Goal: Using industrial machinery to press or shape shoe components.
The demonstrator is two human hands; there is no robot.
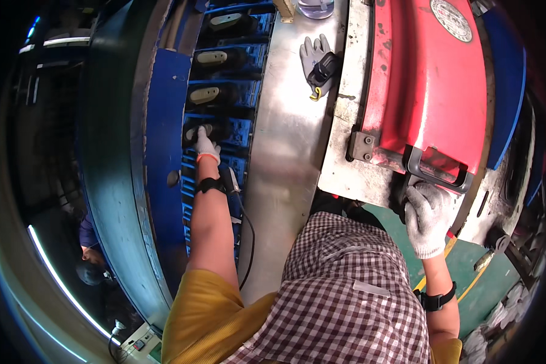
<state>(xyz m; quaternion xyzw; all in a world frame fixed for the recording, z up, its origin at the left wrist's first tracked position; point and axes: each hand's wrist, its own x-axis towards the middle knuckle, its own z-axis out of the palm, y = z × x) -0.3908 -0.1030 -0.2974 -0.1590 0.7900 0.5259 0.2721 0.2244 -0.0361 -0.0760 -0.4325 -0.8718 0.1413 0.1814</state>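
My left hand point(206, 144), in a white knit glove with an orange cuff, reaches into a row of blue holders. Its fingers close over the pale top of a dark shoe on a last point(192, 134). Farther up the row stand more such shoes, each with a pale oval last top point(204, 95). Over on the right, my right hand point(428, 217), also in a white knit glove, is closed just beneath the black handle point(437, 173) of a red machine cover point(446, 91). What its curled fingers hold is hidden.
A grey glove point(314, 57) with a black strap device point(324, 68) lies on the metal ledge point(285, 121) between the row and the machine. A black cable point(249, 227) hangs by my left forearm. At far left, beyond a blue panel point(167, 115), another person point(91, 261) is partly visible.
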